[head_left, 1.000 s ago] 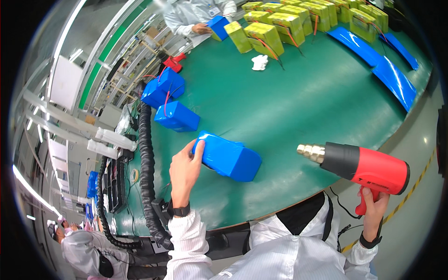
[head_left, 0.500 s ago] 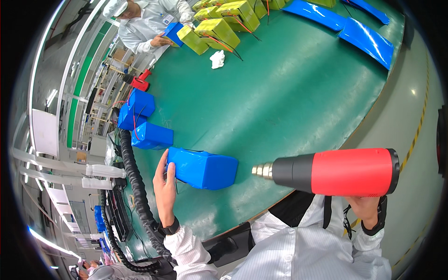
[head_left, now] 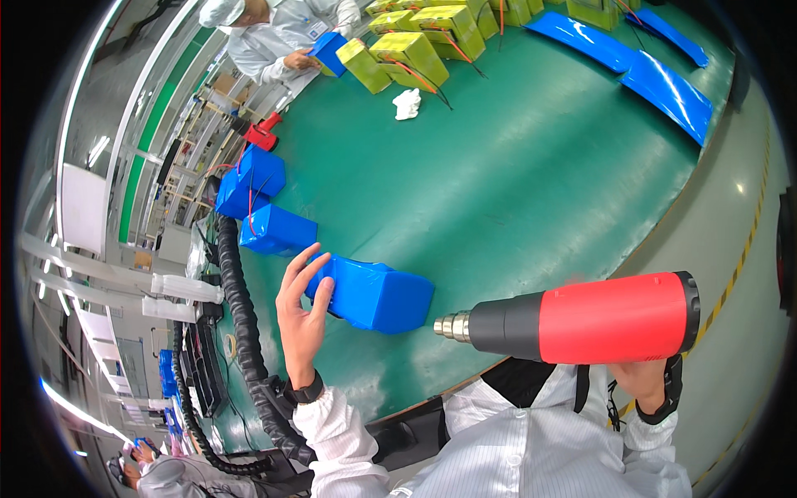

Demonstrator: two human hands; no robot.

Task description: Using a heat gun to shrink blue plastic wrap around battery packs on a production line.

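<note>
In front of me lies a blue-wrapped battery pack [head_left: 378, 297] with glossy film around it. My left hand [head_left: 300, 311] is at its left end, fingers stretched and spread, the thumb by the film's edge; whether the fingertips touch is hard to tell. My right hand [head_left: 643, 378] grips a red and black heat gun [head_left: 610, 319], whose body hides the handle and most of the fingers. Its metal nozzle [head_left: 452, 326] points left, close to the pack's right end.
More blue packs [head_left: 278, 230] with wires stand at the left, beside a black corrugated hose [head_left: 241, 307]. Farther off are another red heat gun [head_left: 262, 133], yellow-green packs [head_left: 415, 70], a white cloth [head_left: 407, 104] and blue film sleeves [head_left: 668, 91]. A co-worker [head_left: 282, 41] handles a blue pack across the table.
The heat gun has moved left, bringing its nozzle closer to the pack. My left fingers have spread wider at the pack's end. The whole view has shifted slightly.
</note>
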